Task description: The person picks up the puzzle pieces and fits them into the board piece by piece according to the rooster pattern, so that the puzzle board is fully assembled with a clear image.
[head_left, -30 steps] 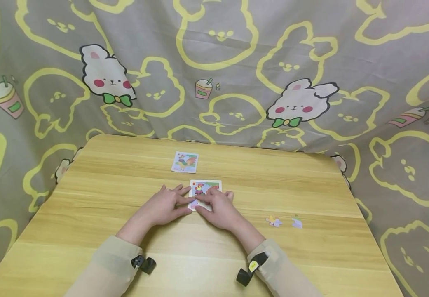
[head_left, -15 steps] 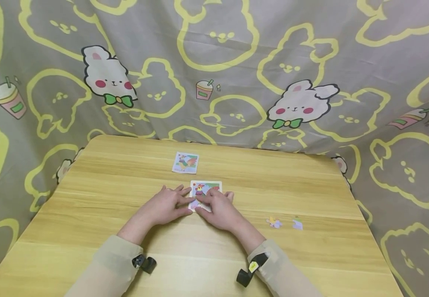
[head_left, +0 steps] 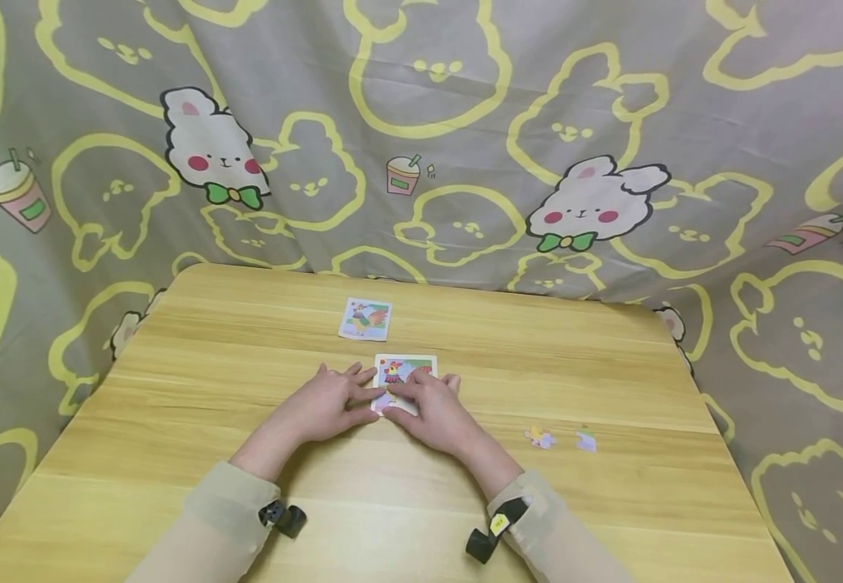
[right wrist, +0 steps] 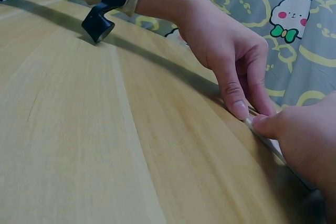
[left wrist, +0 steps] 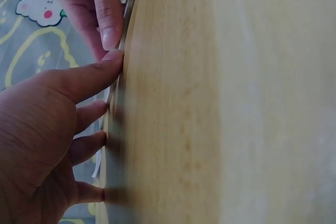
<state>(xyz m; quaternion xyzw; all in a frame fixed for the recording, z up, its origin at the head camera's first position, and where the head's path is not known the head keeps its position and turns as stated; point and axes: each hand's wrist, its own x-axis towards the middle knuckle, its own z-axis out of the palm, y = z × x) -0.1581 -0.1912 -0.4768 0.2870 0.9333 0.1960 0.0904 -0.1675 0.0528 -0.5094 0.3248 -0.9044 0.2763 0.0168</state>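
Observation:
A small jigsaw puzzle (head_left: 405, 363) with a white border and a rooster picture lies flat on the table in the head view. Along its left edge, my left hand (head_left: 322, 402) rests with fingers spread and tips touching it. My right hand (head_left: 432, 409) reaches over its lower right, index finger and thumb pressing near the left fingertips and covering much of the picture. The left wrist view shows my left fingertips (left wrist: 113, 56) at the puzzle's thin edge. In the right wrist view, both thumbs meet at that pale edge (right wrist: 273, 145).
Beyond the puzzle lies a square card (head_left: 366, 320) printed with a rooster. To the right are loose jigsaw pieces, one yellow and lilac (head_left: 539, 437), another lilac and green (head_left: 585, 440). A patterned curtain (head_left: 465, 97) hangs behind the wooden table (head_left: 363, 518).
Both hands stay at the puzzle. My right index fingertip has shifted slightly right, and more yellow shows in the lower left of the picture beside the fingertips.

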